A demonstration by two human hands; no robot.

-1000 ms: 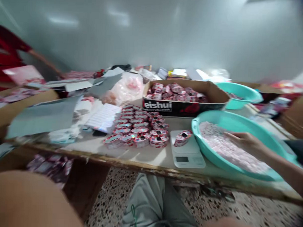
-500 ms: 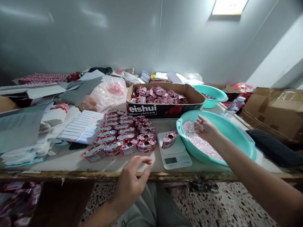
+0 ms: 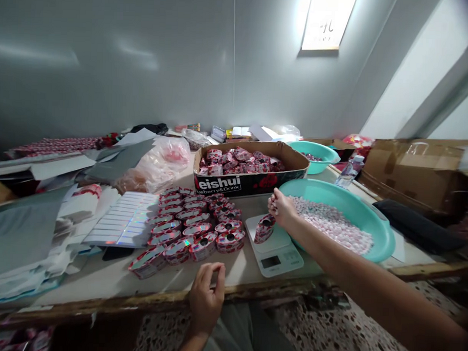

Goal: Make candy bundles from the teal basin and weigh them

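My right hand (image 3: 282, 208) is closed round small pale pieces, some showing at the fingertips. It hovers over the left rim of a turquoise basin (image 3: 383, 227), beside a small printed pink-and-red box (image 3: 263, 230) with a dark round opening. This box stands on a white digital scale (image 3: 288, 259). Pale pink pieces (image 3: 332, 225) lie heaped in the basin. My left hand (image 3: 208, 292) is at the table's front edge, fingers curled and thumb tip by the index finger, with nothing visible in it. Beyond it stand rows of similar small boxes (image 3: 197, 230).
Behind the rows is a black-printed carton (image 3: 252, 185) full of pink boxes. A second turquoise basin (image 3: 319, 165) and a plastic bottle (image 3: 350, 172) stand farther back. Label sheets (image 3: 121, 217) and papers lie left; a black pouch (image 3: 416, 228) and brown cartons (image 3: 411, 166) are right.
My right hand has moved left from over the pale pieces to the basin's rim near the scale. My left hand's fingers have drawn together. The view has shifted slightly right and up.
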